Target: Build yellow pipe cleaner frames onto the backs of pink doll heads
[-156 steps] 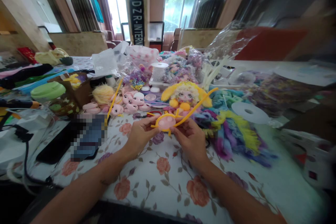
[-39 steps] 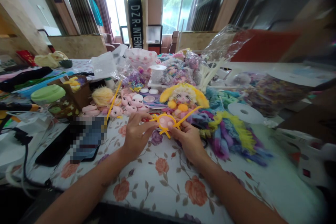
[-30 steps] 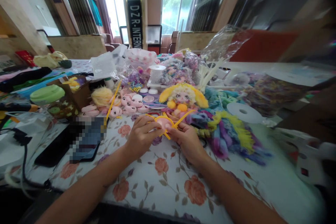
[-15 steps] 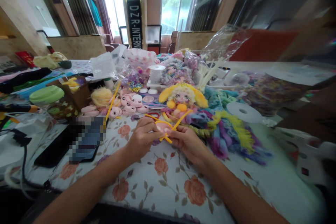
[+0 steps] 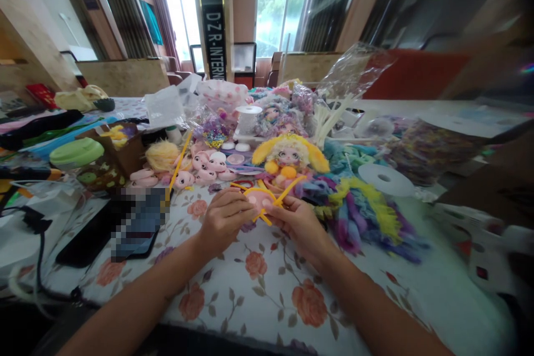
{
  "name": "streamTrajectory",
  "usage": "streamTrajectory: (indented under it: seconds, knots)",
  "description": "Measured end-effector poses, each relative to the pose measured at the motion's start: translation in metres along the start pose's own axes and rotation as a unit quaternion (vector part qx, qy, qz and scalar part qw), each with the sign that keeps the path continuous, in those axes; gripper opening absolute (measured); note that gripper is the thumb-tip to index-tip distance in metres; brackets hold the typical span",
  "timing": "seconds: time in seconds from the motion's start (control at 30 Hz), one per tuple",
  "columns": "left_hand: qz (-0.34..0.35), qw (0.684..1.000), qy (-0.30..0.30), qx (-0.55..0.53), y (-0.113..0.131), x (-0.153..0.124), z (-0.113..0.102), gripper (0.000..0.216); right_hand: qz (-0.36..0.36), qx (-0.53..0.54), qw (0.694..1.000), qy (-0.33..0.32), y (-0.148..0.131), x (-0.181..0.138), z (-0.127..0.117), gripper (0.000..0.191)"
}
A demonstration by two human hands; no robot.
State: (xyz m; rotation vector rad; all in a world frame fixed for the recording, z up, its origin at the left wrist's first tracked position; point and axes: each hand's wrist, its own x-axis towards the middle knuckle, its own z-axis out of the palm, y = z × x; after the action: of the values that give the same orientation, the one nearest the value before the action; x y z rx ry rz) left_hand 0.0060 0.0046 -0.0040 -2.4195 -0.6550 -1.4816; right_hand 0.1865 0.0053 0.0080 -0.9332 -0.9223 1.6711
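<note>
Between my two hands, above the flowered tablecloth, is a rounded pink piece [image 5: 259, 198] like a doll's face part. A fuzzy yellow pipe cleaner [image 5: 293, 188] runs along its upper edge, with ends crossing at the lower right. My left hand [image 5: 225, 219] has its fingers closed on the left side of the piece, the fingertips reaching over its front. On the other side my right hand [image 5: 299, 225] pinches the crossing of the yellow strips between thumb and fingers. Just beyond sits a finished doll [image 5: 287, 154] with yellow ears and curly pale hair.
Several pink doll faces [image 5: 204, 167] lie behind my left hand, near a loose yellow pipe cleaner [image 5: 180, 161]. Phones [image 5: 139, 228] and a green-lidded jar [image 5: 77, 158] are at left. Coloured yarn [image 5: 367, 211], a white spool [image 5: 386, 178] and a glue gun [image 5: 486, 247] stand right.
My left fingers have straightened a little and lie flatter across the pink piece. More of its surface shows now. My right hand keeps its pinch in nearly the same place.
</note>
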Motion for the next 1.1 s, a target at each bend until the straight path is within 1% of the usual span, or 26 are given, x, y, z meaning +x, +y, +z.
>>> streamTrajectory:
  seconds: [0.1,0.23,0.3,0.4,0.47,0.5,0.57,0.67,0.7,0.77,0.83,0.9,0.97,1.0,1.07,1.1]
  knots:
    - [0.003,1.000,0.001,0.026,0.001,0.001,-0.002,0.027,-0.048,-0.044,0.997,0.035,0.000,-0.002,0.003,0.049]
    - [-0.009,0.999,-0.015,0.035,0.001,0.002,-0.002,0.027,-0.116,-0.087,0.987,0.070,0.001,-0.002,0.003,0.048]
    - [-0.018,0.999,-0.029,0.038,0.001,0.002,-0.001,0.029,-0.136,-0.104,0.982,0.077,0.003,0.000,0.001,0.050]
    - [-0.037,0.998,-0.048,0.031,0.003,0.002,0.001,0.029,-0.146,-0.144,0.976,0.079,0.006,0.003,0.000,0.051]
    - [-0.047,0.998,-0.042,0.014,0.003,0.002,0.003,0.025,-0.164,-0.164,0.971,0.064,0.009,0.003,-0.001,0.047]
    - [-0.057,0.998,-0.027,0.005,0.004,0.002,0.003,0.023,-0.177,-0.172,0.967,0.056,0.010,0.003,-0.001,0.045]
    - [-0.096,0.995,0.029,0.001,0.003,0.002,0.002,0.017,-0.200,-0.184,0.961,0.050,0.013,0.004,-0.001,0.041]
    - [-0.194,0.973,0.126,0.001,0.001,0.002,-0.002,0.008,-0.202,-0.190,0.959,0.062,0.016,0.004,-0.002,0.044]
    - [-0.236,0.961,0.142,-0.009,0.001,0.002,-0.004,0.006,-0.199,-0.190,0.959,0.071,0.016,0.005,-0.002,0.045]
    - [-0.340,0.929,0.141,-0.044,0.003,0.003,-0.005,0.007,-0.190,-0.185,0.960,0.087,0.016,0.004,-0.002,0.048]
    - [-0.450,0.881,0.121,-0.076,0.006,0.002,-0.002,0.017,-0.179,-0.168,0.964,0.102,0.015,0.004,-0.001,0.051]
    - [-0.527,0.834,0.096,-0.132,0.009,0.002,0.003,0.024,-0.166,-0.145,0.969,0.111,0.013,0.002,0.001,0.052]
    - [-0.570,0.784,0.069,-0.233,0.010,0.001,0.009,0.027,-0.154,-0.120,0.975,0.109,0.011,0.001,0.003,0.051]
    - [-0.584,0.754,0.058,-0.294,0.010,0.001,0.011,0.030,-0.148,-0.108,0.978,0.102,0.011,0.000,0.004,0.051]
    - [-0.598,0.695,0.049,-0.397,0.010,0.001,0.015,0.036,-0.135,-0.090,0.983,0.083,0.010,-0.002,0.007,0.050]
    - [-0.600,0.672,0.052,-0.430,0.010,0.002,0.016,0.038,-0.131,-0.086,0.985,0.073,0.009,-0.003,0.009,0.050]
